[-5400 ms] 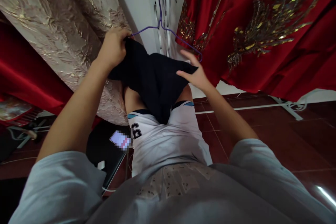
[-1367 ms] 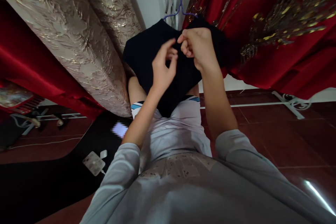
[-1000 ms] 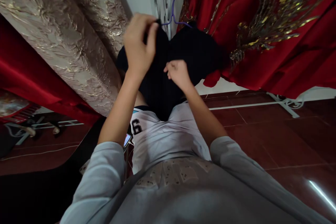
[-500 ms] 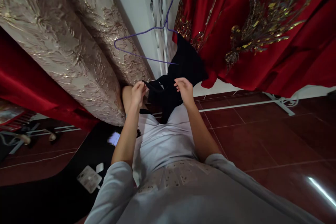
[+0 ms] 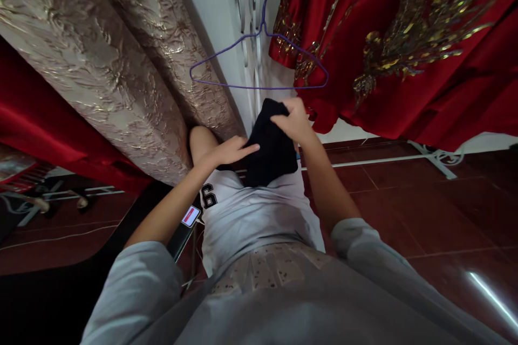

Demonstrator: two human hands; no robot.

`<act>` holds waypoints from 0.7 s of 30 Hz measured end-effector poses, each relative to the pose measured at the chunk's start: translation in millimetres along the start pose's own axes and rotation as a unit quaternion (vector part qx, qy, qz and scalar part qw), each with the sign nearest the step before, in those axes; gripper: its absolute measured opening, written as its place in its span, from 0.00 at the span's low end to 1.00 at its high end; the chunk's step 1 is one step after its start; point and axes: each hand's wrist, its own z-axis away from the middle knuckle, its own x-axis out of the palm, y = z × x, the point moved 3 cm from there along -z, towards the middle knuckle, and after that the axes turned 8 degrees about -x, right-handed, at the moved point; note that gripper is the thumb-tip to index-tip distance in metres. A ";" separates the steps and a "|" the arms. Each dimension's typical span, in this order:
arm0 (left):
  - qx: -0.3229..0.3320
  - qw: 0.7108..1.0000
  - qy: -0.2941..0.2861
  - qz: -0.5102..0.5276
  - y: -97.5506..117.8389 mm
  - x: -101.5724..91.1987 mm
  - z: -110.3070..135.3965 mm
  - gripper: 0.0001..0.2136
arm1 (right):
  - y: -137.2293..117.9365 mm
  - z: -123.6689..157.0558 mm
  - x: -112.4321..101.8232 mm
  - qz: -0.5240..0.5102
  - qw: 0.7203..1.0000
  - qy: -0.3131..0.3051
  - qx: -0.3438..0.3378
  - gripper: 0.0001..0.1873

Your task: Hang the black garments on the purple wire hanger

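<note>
A black garment (image 5: pixel 269 145) lies bunched over my lap, on my white shorts (image 5: pixel 251 215). My right hand (image 5: pixel 294 118) is closed on its top edge. My left hand (image 5: pixel 226 152) lies flat against the garment's left side, fingers stretched out. Just above the hands a purple wire hanger (image 5: pixel 259 62) hangs bare from a white metal rack (image 5: pixel 253 5).
A beige embossed curtain (image 5: pixel 109 64) hangs on the left with red cloth behind it. A red gold-embroidered drape (image 5: pixel 404 43) hangs on the right. A phone (image 5: pixel 190 216) lies on a black surface at lower left. Dark red floor tiles (image 5: pixel 424 210) and a white stand foot (image 5: pixel 437 157) are on the right.
The black garment has come off the purple hanger and is gathered on my lap. The hanger now hangs bare. My left hand has flattened against the cloth.
</note>
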 end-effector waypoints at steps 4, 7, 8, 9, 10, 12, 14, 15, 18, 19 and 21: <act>-0.047 0.990 -0.027 -0.128 -34.5 -14.1 0.8 0.19 | 46.9 -52.8 5.8 0.046 0.994 0.070 -0.064 0.23; -0.127 0.966 0.005 -0.226 -55.5 -42.0 1.5 0.13 | 85.0 -63.5 19.0 0.041 0.997 0.072 -0.009 0.20; -0.147 0.958 0.003 -0.245 -62.6 -51.8 3.7 0.13 | 92.6 -60.7 18.8 0.038 0.996 0.075 0.005 0.16; -0.165 0.952 -0.003 -0.256 -69.5 -61.9 6.8 0.12 | 97.2 -56.0 15.8 0.039 0.996 0.078 0.013 0.12; -0.182 0.947 -0.011 -0.263 -76.0 -72.3 10.6 0.12 | 98.9 -50.8 10.3 0.042 0.996 0.082 0.016 0.09; -0.209 0.936 -0.009 -0.282 -83.7 -96.2 18.0 0.13 | 96.7 -41.9 -4.8 0.051 0.994 0.090 0.021 0.05; -0.192 0.933 0.050 -0.299 -77.3 -124.0 21.0 0.11 | 90.7 -38.2 -19.1 0.057 0.993 0.096 0.029 0.08; -0.159 0.936 0.102 -0.296 -67.1 -138.1 20.1 0.10 | 87.3 -38.2 -23.9 0.057 0.993 0.099 0.035 0.09; -0.051 0.936 0.254 -0.237 -18.5 -168.7 8.6 0.07 | 76.8 -40.2 -24.5 0.040 0.993 0.094 0.061 0.09; -0.031 0.935 0.282 -0.213 -0.9 -172.3 1.9 0.07 | 73.0 -40.2 -20.6 0.030 0.994 0.085 0.069 0.08; -0.004 0.938 0.299 -0.176 30.0 -169.7 -14.3 0.08 | 64.5 -37.7 -10.7 0.006 0.995 0.063 0.076 0.08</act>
